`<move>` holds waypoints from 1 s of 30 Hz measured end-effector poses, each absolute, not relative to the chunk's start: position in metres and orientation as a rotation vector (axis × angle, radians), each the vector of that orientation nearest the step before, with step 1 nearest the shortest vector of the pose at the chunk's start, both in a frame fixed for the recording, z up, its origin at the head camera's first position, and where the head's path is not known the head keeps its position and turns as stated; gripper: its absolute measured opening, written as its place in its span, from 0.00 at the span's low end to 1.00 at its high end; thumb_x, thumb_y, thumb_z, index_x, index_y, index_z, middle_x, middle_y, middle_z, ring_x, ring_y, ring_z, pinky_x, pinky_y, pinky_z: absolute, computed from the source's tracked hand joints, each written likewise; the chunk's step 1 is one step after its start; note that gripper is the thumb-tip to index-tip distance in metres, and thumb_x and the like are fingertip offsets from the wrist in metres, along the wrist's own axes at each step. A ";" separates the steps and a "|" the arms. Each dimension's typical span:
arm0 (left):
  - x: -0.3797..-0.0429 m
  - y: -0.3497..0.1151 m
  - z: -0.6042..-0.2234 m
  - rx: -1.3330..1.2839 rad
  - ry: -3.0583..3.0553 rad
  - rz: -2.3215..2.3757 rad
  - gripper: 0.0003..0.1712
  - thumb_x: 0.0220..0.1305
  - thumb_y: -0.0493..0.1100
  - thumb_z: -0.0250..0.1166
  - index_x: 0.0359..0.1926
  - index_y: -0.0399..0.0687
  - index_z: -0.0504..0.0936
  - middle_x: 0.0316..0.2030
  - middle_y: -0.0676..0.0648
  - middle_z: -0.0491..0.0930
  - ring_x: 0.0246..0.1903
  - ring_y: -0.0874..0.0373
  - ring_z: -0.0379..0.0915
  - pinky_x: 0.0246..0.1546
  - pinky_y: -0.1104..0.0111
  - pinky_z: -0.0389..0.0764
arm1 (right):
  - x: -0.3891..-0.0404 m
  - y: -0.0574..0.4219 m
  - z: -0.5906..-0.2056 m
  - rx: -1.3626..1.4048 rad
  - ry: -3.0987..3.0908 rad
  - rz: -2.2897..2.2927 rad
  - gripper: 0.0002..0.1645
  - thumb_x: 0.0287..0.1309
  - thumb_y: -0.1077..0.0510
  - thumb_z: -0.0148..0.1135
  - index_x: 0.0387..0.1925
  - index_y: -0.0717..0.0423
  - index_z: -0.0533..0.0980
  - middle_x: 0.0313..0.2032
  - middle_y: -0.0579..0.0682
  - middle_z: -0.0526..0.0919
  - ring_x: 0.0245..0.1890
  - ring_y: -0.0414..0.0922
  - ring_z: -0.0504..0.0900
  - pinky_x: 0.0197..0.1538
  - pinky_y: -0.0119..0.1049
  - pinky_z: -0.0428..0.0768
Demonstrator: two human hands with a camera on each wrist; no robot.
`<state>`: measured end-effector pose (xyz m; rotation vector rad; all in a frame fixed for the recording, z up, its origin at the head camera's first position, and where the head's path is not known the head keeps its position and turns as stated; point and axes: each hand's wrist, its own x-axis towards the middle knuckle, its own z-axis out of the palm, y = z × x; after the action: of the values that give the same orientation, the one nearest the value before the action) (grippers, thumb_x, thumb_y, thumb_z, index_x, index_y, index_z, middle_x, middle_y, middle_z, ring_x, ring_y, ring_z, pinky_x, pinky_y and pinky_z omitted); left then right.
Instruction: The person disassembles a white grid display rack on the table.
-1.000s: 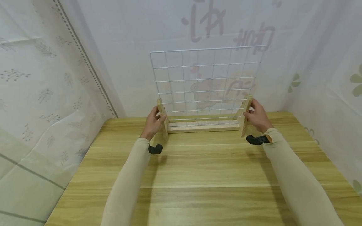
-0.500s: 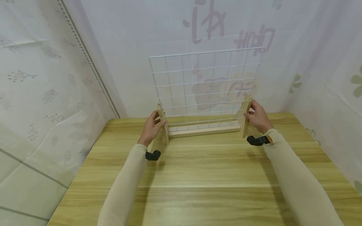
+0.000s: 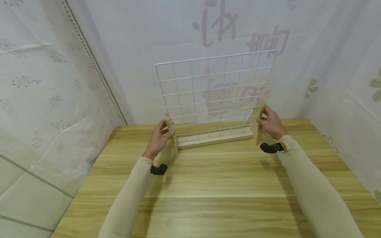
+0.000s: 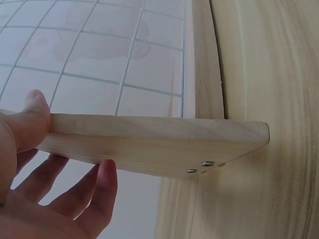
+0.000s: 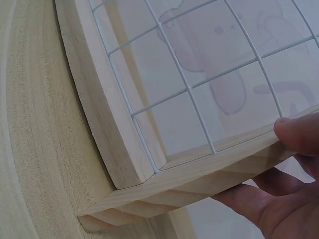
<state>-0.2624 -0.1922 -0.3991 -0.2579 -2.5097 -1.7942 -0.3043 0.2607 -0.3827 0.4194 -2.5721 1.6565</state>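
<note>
Wire-grid display stand stood upright on the wood-grain table (image 3: 208,198), close to the far edge and set askew: its left end lay nearer the person than its right. Parts noted: white wire grid panel (image 3: 209,90), pale wooden base (image 3: 215,140) along the bottom, left wooden upright (image 3: 175,147), right wooden upright (image 3: 258,134). The panel rose well above both uprights. From the right wrist, its bottom wire ran along the base just behind the front strip, with more wood behind; one grooved piece or two bars, could not tell.

Left hand (image 3: 157,140) pinched the left upright, thumb over the near edge, fingers round the outer side with gaps between them. Two screw heads (image 4: 207,164) showed on that upright's outer face, down near the table.

Right hand (image 3: 271,124) gripped the right upright likewise: thumb tip pressed on the near edge, fingers bent behind the outer side, some partly hidden.

Both arms wore beige sleeves (image 3: 126,198), each with a black wrist camera (image 3: 158,169) at the cuff. Behind the stand hung a pale cloth (image 3: 143,49) with faint lettering and a bear print; at left, a cloth printed with twigs (image 3: 32,109).
</note>
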 end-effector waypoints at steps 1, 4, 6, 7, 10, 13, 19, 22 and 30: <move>-0.261 -0.193 -0.399 -0.260 -2.510 -1.791 0.29 0.71 0.38 0.62 0.70 0.47 0.65 0.72 0.38 0.65 0.71 0.35 0.63 0.64 0.46 0.76 | -0.305 0.260 -0.383 0.420 -2.576 1.651 0.36 0.73 0.71 0.44 0.78 0.61 0.48 0.72 0.71 0.59 0.65 0.72 0.69 0.55 0.50 0.84; -0.256 -0.193 -0.399 -0.270 -2.516 -1.770 0.30 0.71 0.39 0.62 0.71 0.45 0.65 0.72 0.37 0.65 0.70 0.35 0.65 0.63 0.46 0.77 | -0.306 0.259 -0.382 0.418 -2.580 1.647 0.36 0.73 0.71 0.43 0.78 0.62 0.48 0.72 0.71 0.58 0.66 0.72 0.68 0.59 0.63 0.78; -0.253 -0.194 -0.398 -0.273 -2.523 -1.760 0.31 0.71 0.39 0.62 0.71 0.44 0.64 0.72 0.37 0.65 0.70 0.35 0.65 0.63 0.45 0.77 | -0.307 0.258 -0.382 0.416 -2.583 1.647 0.35 0.73 0.71 0.43 0.78 0.62 0.49 0.73 0.71 0.58 0.67 0.72 0.67 0.60 0.67 0.75; -0.252 -0.194 -0.398 -0.275 -2.524 -1.754 0.31 0.71 0.38 0.62 0.71 0.43 0.64 0.72 0.36 0.65 0.70 0.35 0.65 0.63 0.45 0.77 | -0.308 0.257 -0.382 0.416 -2.585 1.649 0.35 0.73 0.71 0.43 0.77 0.62 0.49 0.73 0.71 0.57 0.67 0.73 0.67 0.60 0.68 0.74; -0.247 -0.195 -0.396 -0.284 -2.533 -1.731 0.31 0.71 0.38 0.63 0.71 0.41 0.64 0.71 0.34 0.65 0.69 0.34 0.66 0.63 0.45 0.77 | -0.311 0.255 -0.381 0.411 -2.583 1.652 0.33 0.73 0.72 0.42 0.76 0.62 0.51 0.73 0.71 0.58 0.68 0.73 0.66 0.60 0.68 0.74; -0.242 -0.196 -0.395 -0.304 -2.549 -1.686 0.31 0.70 0.37 0.63 0.70 0.40 0.65 0.70 0.34 0.67 0.68 0.34 0.68 0.62 0.45 0.78 | -0.312 0.252 -0.381 0.401 -2.576 1.659 0.33 0.73 0.72 0.42 0.76 0.63 0.53 0.72 0.72 0.58 0.68 0.73 0.66 0.60 0.69 0.73; -0.236 -0.201 -0.397 -0.311 -2.574 -1.647 0.29 0.70 0.40 0.64 0.68 0.44 0.67 0.69 0.34 0.68 0.67 0.35 0.69 0.62 0.46 0.78 | -0.316 0.248 -0.381 0.396 -2.588 1.646 0.33 0.72 0.73 0.43 0.75 0.63 0.54 0.73 0.71 0.59 0.68 0.73 0.66 0.57 0.62 0.79; -0.232 -0.202 -0.397 -0.314 -2.575 -1.628 0.29 0.70 0.40 0.65 0.68 0.44 0.67 0.68 0.34 0.69 0.66 0.34 0.70 0.61 0.46 0.79 | -0.319 0.247 -0.381 0.389 -2.596 1.643 0.33 0.71 0.73 0.44 0.75 0.62 0.55 0.73 0.70 0.60 0.68 0.72 0.67 0.55 0.56 0.81; -0.222 -0.204 -0.396 -0.323 -2.572 -1.573 0.30 0.68 0.40 0.67 0.67 0.41 0.68 0.65 0.33 0.71 0.66 0.37 0.71 0.62 0.46 0.78 | -0.324 0.242 -0.378 0.370 -2.612 1.693 0.33 0.73 0.71 0.43 0.76 0.61 0.54 0.74 0.68 0.59 0.71 0.70 0.64 0.61 0.63 0.77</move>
<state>-0.2217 -0.2036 -0.3965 -0.3229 -2.5723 -1.5726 -0.3238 0.2418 -0.3784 0.3701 -2.6118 1.6926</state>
